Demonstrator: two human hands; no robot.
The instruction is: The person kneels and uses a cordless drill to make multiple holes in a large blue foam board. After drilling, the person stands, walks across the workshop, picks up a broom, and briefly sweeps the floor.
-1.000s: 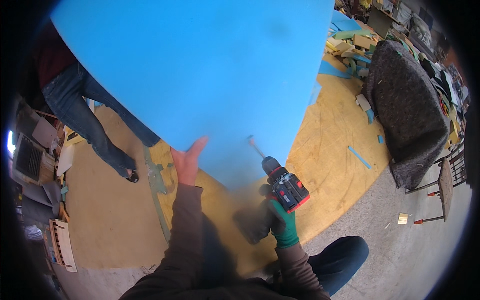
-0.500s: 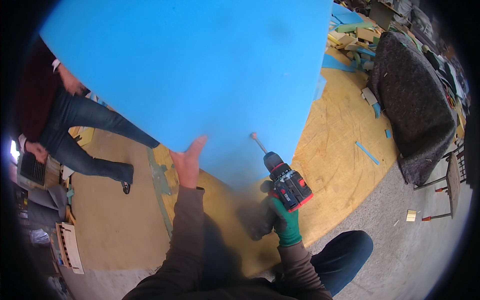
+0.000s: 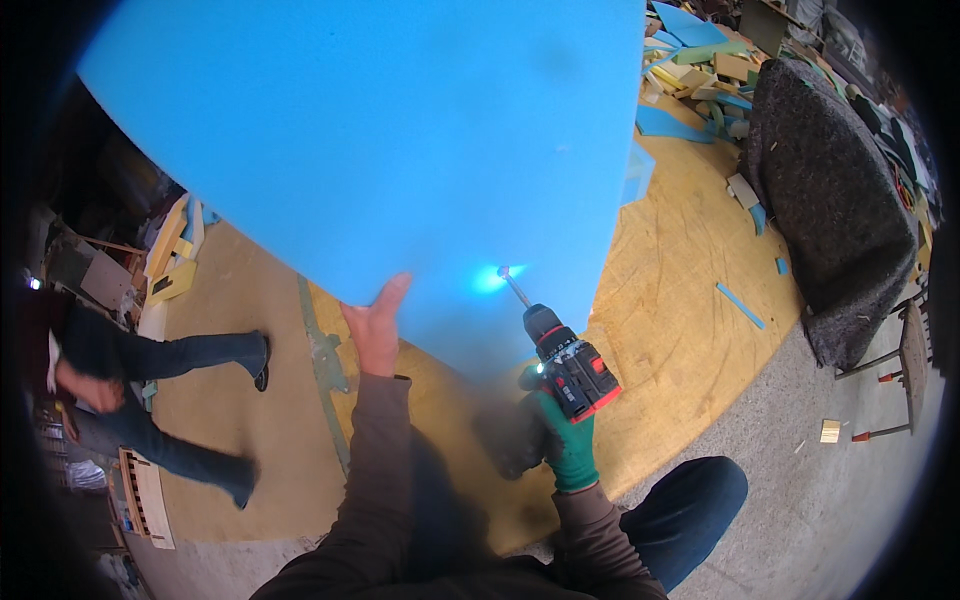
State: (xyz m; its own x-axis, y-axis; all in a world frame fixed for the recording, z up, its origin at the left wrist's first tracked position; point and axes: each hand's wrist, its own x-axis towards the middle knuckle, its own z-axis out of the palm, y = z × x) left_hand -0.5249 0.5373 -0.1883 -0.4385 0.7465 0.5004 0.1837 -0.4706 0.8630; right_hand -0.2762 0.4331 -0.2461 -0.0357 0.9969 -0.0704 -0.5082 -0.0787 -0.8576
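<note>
Plainly, a big blue board fills the middle, its right edge leaving side room over the yellow surface, its left edge well apart from a co-worker's legs. The gloved right hand closes round the lamp-lit drill; the bare left hand grips the board's lower edge between thumb and hidden fingers. The bit seems to meet the face; work there looks barely begun, mostly left.

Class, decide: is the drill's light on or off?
On: a light glows on the drill, and a bright patch shows on the blue sheet at the bit's tip.
</note>
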